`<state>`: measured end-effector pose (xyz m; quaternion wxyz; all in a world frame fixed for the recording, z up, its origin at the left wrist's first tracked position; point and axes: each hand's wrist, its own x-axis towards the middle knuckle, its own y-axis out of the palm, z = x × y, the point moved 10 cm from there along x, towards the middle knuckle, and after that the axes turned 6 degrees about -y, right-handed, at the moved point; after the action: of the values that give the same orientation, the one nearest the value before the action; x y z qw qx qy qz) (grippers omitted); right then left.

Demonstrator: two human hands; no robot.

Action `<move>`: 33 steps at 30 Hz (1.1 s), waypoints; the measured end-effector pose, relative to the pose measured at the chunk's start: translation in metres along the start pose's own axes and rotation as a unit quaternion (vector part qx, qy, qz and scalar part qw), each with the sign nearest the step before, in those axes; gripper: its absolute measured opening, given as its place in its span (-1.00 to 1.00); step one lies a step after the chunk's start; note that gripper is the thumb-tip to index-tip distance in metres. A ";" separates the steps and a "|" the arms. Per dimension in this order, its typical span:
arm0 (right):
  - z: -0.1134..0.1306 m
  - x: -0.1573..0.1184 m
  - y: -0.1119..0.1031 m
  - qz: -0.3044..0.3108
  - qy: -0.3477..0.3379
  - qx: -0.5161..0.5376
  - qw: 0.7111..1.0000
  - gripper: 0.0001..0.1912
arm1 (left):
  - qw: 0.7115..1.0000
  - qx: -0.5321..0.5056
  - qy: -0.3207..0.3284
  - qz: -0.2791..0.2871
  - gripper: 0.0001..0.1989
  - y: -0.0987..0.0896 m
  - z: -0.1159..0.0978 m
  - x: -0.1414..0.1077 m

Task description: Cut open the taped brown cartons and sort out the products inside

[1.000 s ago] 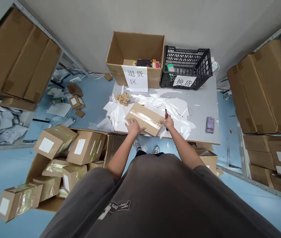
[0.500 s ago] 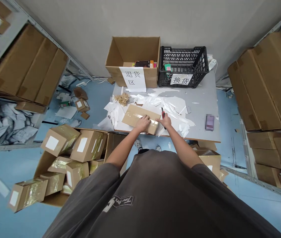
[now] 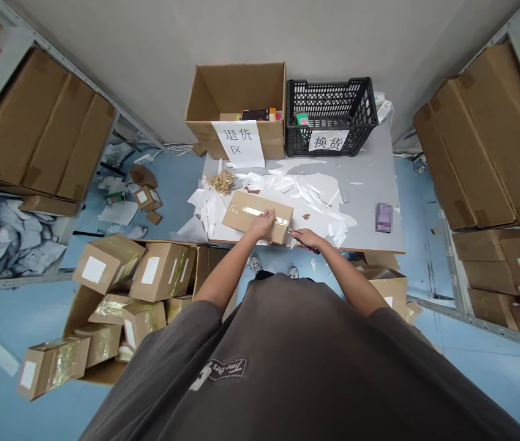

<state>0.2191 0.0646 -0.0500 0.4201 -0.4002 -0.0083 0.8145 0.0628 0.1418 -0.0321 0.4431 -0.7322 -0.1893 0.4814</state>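
Note:
A taped brown cardboard box (image 3: 247, 211) lies at a slant on the table near its front edge. My left hand (image 3: 263, 225) rests on top of the box toward its right part, fingers spread over the tape, gripping nothing. Just right of the box, my right hand (image 3: 306, 237) is closed around a red and black utility knife (image 3: 311, 247). The knife's tip points left and is at the box's right end.
Torn white paper (image 3: 305, 187) and crumpled brown paper (image 3: 222, 182) litter the table (image 3: 370, 184). Behind stand an open carton (image 3: 195, 136) and a black crate (image 3: 367, 130). A large carton of taped boxes (image 3: 113, 370) is at the left; shelves flank both sides.
My right hand has turned and moved down beside the box's right end, bringing the knife tip to it. My left hand stays on the box. The view has shifted slightly.

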 end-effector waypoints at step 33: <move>0.025 -0.015 -0.026 -0.137 -0.011 -0.305 0.943 -0.49 | 0.989 -0.041 -0.038 -0.134 -0.22 -0.009 0.022 0.006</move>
<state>0.2248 0.0791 -0.0144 0.3856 -0.4950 -0.3153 0.7120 0.0474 0.1610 -0.0307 0.4655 -0.6991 -0.3216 0.4372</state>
